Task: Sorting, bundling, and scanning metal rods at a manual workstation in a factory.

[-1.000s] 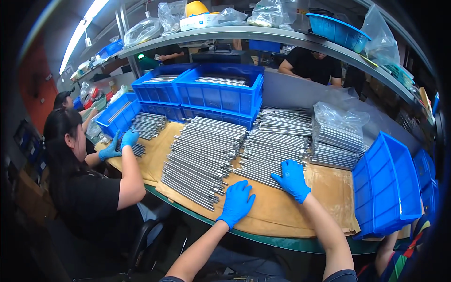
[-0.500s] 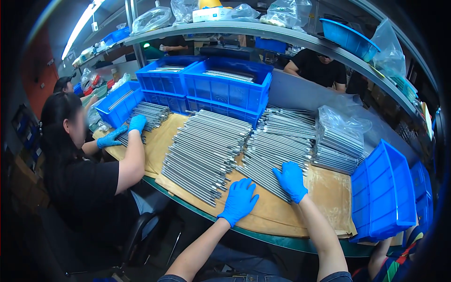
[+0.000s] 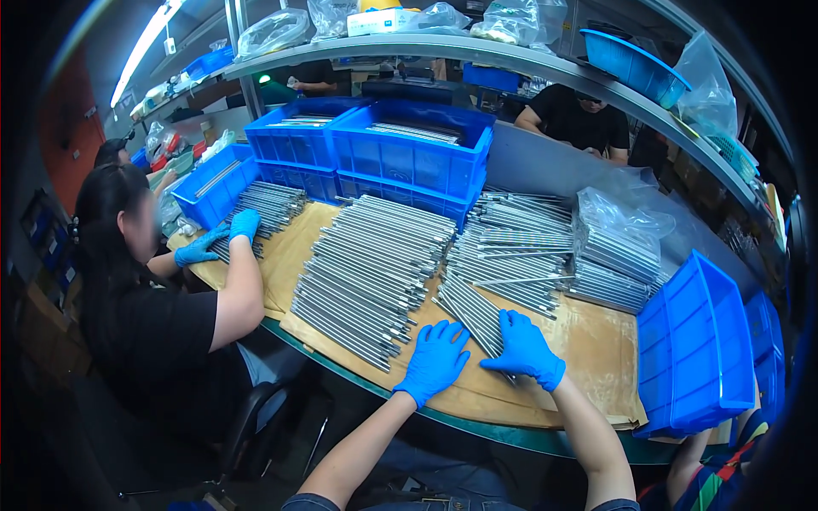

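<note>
Both my hands wear blue gloves. My left hand (image 3: pixel 433 362) lies flat with its fingers spread, on the brown sheet beside the near ends of a wide row of thin metal rods (image 3: pixel 366 272). Nothing shows in it. My right hand (image 3: pixel 526 349) is closed over the near part of a small slanted group of metal rods (image 3: pixel 471 313), its thumb across them and its fingers along their right side. How far the fingers reach under is hidden. Behind this group lies a looser pile of rods (image 3: pixel 511 243), some crossing at angles.
Blue bins (image 3: pixel 413 162) with rods stand stacked at the back. A tall blue bin (image 3: pixel 694 349) stands tilted at right, near wrapped rod bundles (image 3: pixel 618 247). At left a co-worker's gloved hands (image 3: pixel 244 223) touch other rods. A shelf (image 3: pixel 460 49) spans overhead.
My right hand has moved slightly left and nearer, drawing a group of rods away from the pile. Brown sheet now shows between group and pile. My left hand has hardly moved.
</note>
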### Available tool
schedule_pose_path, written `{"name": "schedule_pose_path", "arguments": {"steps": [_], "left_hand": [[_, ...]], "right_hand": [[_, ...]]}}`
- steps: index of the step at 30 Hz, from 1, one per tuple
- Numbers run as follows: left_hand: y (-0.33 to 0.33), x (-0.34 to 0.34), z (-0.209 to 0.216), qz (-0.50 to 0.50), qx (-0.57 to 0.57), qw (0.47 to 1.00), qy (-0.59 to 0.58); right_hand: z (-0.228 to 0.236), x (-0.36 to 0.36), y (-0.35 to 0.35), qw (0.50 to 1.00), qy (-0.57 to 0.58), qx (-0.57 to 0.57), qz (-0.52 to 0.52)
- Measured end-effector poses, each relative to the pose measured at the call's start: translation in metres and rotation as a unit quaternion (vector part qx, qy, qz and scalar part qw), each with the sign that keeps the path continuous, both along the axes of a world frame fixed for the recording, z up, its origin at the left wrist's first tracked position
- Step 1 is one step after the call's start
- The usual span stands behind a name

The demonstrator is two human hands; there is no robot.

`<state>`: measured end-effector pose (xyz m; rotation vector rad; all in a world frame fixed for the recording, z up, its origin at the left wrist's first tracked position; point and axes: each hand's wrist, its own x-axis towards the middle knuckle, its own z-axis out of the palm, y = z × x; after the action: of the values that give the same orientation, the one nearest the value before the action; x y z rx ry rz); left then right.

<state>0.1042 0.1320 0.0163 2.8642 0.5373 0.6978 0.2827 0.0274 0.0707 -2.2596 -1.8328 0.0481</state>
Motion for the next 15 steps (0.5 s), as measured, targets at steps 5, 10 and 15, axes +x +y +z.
{"name": "schedule_pose_path", "arguments": {"steps": [5,10,15], "left_hand": [[-0.003,0.003,0.000,-0.001,-0.006,1.000,0.003],[-0.002,-0.001,-0.001,0.000,-0.027,1.000,0.004],[-0.003,-0.001,0.002,-0.003,-0.028,1.000,-0.001]], "right_hand": [[0.003,0.003,0.005,0.997,0.027,-0.067,-0.021],[0.008,0.002,-0.003,0.999,0.016,-0.041,0.002],[0.000,0.032,-0.008,0.995,0.057,-0.002,0.082]]}}
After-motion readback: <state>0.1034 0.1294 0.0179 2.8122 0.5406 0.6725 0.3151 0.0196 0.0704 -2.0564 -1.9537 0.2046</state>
